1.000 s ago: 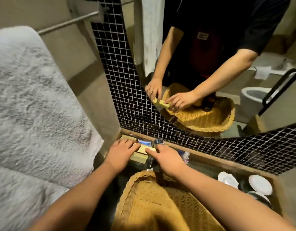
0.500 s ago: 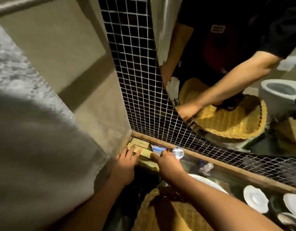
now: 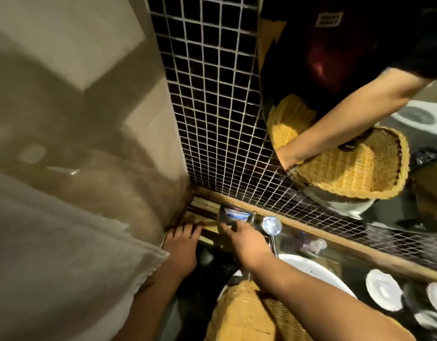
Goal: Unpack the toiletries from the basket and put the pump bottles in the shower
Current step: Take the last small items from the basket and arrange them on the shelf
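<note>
Head view: left hand lies straight-fingered on the flat boxes; right hand touches them, grip unclear. I'd slide them squarely past the fingertips, avoiding the tap beside the right knuckles.

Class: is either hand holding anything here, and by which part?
Nothing is plainly held. The left hand rests on the flat yellow packets; the right hand touches the near edge of the blue-labelled item.

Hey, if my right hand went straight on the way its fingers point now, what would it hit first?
Most likely the blue-labelled container just ahead of the right hand; whether they already touch is lost in blur. Behind it come the wooden ledge and the tiled wall.
</note>
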A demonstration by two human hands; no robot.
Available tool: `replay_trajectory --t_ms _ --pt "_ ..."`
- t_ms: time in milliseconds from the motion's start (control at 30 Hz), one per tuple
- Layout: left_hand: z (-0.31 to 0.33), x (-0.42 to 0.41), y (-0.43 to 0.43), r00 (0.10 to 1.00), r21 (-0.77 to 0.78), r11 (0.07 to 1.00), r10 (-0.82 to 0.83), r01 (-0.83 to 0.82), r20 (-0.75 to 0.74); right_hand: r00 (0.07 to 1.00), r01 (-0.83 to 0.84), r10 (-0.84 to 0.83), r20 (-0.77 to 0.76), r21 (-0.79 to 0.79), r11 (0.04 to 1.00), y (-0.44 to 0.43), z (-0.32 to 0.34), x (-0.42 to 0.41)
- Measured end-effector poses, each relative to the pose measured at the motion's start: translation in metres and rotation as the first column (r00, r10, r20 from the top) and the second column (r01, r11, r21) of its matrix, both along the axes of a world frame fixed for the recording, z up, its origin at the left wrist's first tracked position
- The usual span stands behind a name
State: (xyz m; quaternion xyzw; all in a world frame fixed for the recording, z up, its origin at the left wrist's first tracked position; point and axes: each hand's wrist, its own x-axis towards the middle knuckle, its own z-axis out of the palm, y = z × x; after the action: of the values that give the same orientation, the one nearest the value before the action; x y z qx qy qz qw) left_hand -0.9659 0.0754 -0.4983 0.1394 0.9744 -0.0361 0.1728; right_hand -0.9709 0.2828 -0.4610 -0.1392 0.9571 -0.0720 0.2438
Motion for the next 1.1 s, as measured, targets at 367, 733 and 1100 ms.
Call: replay_trajectory --t_ms 367,733,1100 --pt "-0.005 0.0 0.0 1.0 0.021 1.0 0.007 -0.006 -0.012 0.999 0.038 -0.039 0.036 0.034 0.999 0.002 0.0 -0.004" --pt "-0.013 0.013 0.006 0.999 0.002 1.0 0.028 -0.028 -0.025 0.998 -0.064 0.06 0.028 0.171 0.983 -0.007 -0.01 -0.003" --pt "-0.018 0.014 0.013 1.0 0.018 1.0 0.013 -0.013 -0.01 0.998 -0.028 0.03 -0.055 0.048 0.998 -0.012 -0.02 -0.003"
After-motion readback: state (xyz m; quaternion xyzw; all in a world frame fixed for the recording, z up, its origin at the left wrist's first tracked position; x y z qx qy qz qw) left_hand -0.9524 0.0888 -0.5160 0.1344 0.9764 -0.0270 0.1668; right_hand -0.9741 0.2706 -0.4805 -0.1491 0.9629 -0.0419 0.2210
